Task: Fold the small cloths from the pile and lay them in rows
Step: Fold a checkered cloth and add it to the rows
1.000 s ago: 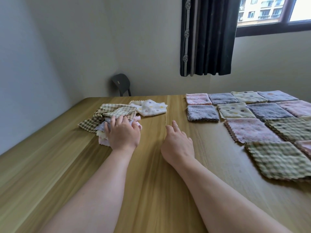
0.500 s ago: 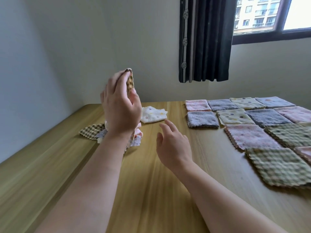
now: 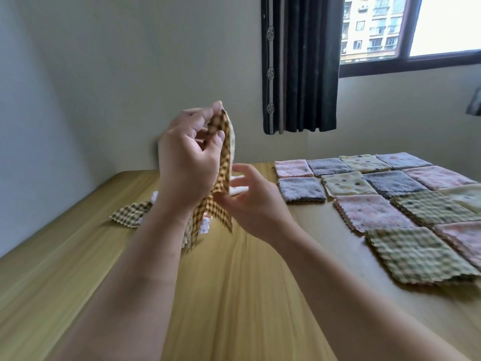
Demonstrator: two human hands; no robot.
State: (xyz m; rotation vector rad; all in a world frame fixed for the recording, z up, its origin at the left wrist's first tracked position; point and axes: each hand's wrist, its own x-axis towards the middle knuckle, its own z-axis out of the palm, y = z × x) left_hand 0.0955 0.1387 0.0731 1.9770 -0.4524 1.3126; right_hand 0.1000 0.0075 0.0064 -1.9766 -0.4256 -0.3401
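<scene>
Head cam: our left hand is up above the table, pinching a brown checked cloth by its top so it dangles. Our right hand is spread loose, holding nothing, just beside the cloth's lower part. Then the pile sits behind our left wrist, folded cloths lie in rows on the right

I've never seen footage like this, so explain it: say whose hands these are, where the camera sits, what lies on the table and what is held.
No machine: a person's two bare hands, filmed by one camera worn on the head, looking forward and down. The left hand pinches a brown checked cloth by its top, letting it hang above the table. The right hand, open, reaches toward its lower part. Behind the left arm lies the unfolded pile. To the right, folded cloths lie in rows.
</scene>
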